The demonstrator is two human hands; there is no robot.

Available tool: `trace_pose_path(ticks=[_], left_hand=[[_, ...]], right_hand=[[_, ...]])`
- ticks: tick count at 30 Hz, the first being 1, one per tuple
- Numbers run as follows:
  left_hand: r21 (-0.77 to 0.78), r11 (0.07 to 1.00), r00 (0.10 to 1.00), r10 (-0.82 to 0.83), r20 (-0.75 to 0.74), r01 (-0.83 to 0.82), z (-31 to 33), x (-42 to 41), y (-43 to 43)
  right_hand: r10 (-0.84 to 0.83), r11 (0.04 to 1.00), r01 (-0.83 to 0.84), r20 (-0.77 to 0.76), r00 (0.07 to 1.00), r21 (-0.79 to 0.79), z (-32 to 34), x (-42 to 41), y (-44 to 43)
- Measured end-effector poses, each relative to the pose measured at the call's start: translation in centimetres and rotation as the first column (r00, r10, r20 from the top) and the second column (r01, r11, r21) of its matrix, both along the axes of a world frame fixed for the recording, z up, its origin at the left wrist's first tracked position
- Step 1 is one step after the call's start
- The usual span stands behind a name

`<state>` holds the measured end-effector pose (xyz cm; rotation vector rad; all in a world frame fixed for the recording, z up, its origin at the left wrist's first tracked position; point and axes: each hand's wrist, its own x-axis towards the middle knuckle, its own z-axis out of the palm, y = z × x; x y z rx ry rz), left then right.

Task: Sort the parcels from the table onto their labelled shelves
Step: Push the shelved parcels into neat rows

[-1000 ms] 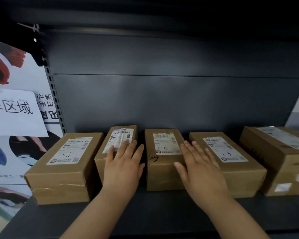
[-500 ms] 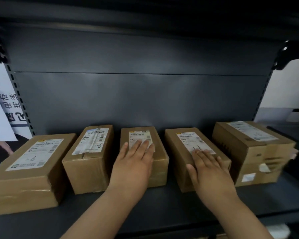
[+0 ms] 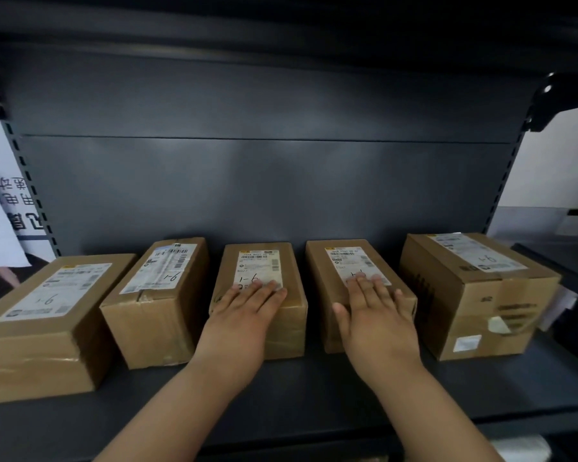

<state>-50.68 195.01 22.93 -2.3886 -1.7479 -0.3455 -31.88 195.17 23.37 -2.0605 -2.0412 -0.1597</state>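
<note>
Five brown cardboard parcels stand in a row on the dark metal shelf (image 3: pixel 314 395), each with its white label facing up and a handwritten mark that looks like "9-1", so by the look of it this shelf's share of the sorting is largely done. The left hand (image 3: pixel 244 315) lies flat on the near end of the middle parcel (image 3: pixel 257 261), fingers straight and close together, the tips resting on the lower edge of its label. The right hand (image 3: pixel 377 318) lies the same way on the fourth parcel (image 3: pixel 347 261), its fingers covering part of the written mark and its thumb out to the side. Neither hand has a grip on anything; both only press or rest on the box tops, which reads as squaring the two parcels into line, not carrying them. The far-left parcel (image 3: pixel 40 321), the second parcel (image 3: pixel 157 295) and the larger far-right parcel (image 3: pixel 464 285) sit untouched, with small gaps between neighbours; the second one is turned slightly out of line with the rest. The tabletop the parcels come from is out of view, so how many are left to sort cannot be told, nor can any shelf label be seen to confirm the match.
</note>
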Motion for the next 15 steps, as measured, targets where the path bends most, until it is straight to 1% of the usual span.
trace_pose_path(ticks=[2,3,6,7,10,12,15], left_hand=[[0.006,1.000,1.000,0.005,0.005,-0.005,0.0,0.2,-0.1],[0.017,1.000,1.000,-0.003,0.015,0.003,0.0,0.5,-0.1],[0.054,0.996,0.995,-0.079,0.059,0.076,-0.1,2.7,-0.2],[0.062,0.992,0.991,-0.112,0.067,0.108,-0.1,3.7,-0.2],[0.084,0.976,0.976,-0.206,0.067,0.200,-0.1,7.0,-0.3],[0.102,0.966,0.968,-0.245,0.059,0.238,-0.3,9.0,-0.1],[0.106,0.960,0.964,-0.262,0.034,0.258,-0.7,11.4,0.6]], right_hand=[[0.002,0.997,-0.001,-0.007,1.000,0.076,0.6,1.1,-1.1],[-0.005,0.990,0.008,-0.019,1.000,0.138,0.9,1.9,-1.6],[-0.047,0.926,0.064,-0.055,0.997,0.371,1.7,4.9,-2.4],[-0.071,0.913,0.092,-0.067,0.995,0.399,1.8,6.1,-2.3],[-0.168,0.936,0.179,-0.065,0.984,0.304,1.5,9.1,-1.9],[-0.208,0.939,0.215,-0.053,0.977,0.270,1.2,10.7,-1.7],[-0.215,0.950,0.222,-0.052,0.975,0.219,0.7,12.3,-1.7]])
